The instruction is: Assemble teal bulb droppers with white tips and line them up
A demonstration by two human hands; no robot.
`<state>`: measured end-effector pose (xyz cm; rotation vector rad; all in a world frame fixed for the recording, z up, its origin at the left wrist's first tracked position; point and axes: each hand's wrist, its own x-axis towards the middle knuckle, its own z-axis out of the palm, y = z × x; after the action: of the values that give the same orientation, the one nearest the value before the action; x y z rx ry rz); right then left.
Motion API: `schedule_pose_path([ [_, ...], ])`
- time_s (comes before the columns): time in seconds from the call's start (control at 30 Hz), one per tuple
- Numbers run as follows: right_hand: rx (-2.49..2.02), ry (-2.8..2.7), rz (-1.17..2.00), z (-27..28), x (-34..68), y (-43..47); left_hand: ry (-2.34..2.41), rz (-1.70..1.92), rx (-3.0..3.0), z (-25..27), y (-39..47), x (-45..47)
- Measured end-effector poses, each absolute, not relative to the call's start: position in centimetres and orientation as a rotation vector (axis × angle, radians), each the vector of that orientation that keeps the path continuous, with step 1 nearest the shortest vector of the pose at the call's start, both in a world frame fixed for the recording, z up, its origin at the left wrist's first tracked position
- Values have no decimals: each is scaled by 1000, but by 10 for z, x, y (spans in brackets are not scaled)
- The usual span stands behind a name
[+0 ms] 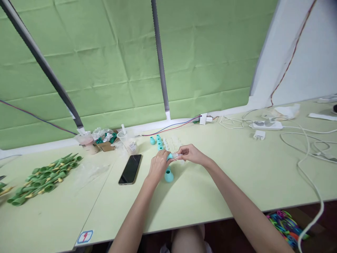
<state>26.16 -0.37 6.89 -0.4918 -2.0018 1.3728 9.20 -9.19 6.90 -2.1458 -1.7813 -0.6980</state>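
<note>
My left hand (158,163) is closed around a small turquoise bulb-shaped piece (170,156). From the right, my right hand (190,153) pinches a small whitish translucent piece (176,155) against its open end; whether the two are joined I cannot tell. Just below my hands, another turquoise bulb piece (169,176) stands on the table with its opening up, and one more is partly hidden behind it. Beyond my hands several turquoise pieces (159,141) stand in a row. Beside them lie rows of small translucent pieces (172,143).
A black phone (130,169) lies left of my hands. Behind it stand a plastic cup (128,140), a small cardboard box (107,144) and a drink cup (88,142). Green tubular pieces (47,177) are piled at far left. White cables and a power strip (267,125) occupy the right.
</note>
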Motion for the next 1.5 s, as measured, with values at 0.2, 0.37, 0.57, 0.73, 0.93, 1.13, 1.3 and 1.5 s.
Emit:
schedule_pose_path([
  [0.2, -483, -2121, 1382, 69, 264, -2, -1708, -517, -2251, 69, -90, 93],
  [0.37, -515, -2045, 1328, 64, 255, -1, -1741, -574, -2235, 65, -84, 87],
  [0.57, -643, -1855, 972, 70, 249, -8, -1854, -1408, -2245, 58, -77, 90],
  [0.73, -600, -1829, 908, 62, 239, -7, -1780, -1939, -2203, 53, -83, 101],
  [0.93, -440, -1804, 1060, 52, 224, -13, -1656, -1996, -2294, 46, -78, 103],
  [1.13, -451, -1362, 1256, 58, 245, 12, -1670, -2262, -1725, 54, -64, 60],
  [1.3, -647, -1151, 1073, 51, 274, 48, -2030, -2055, -1421, 33, -57, 18],
  [1.5, -762, -1295, 1065, 45, 285, 53, -2189, -1908, -1550, 15, -53, 8],
])
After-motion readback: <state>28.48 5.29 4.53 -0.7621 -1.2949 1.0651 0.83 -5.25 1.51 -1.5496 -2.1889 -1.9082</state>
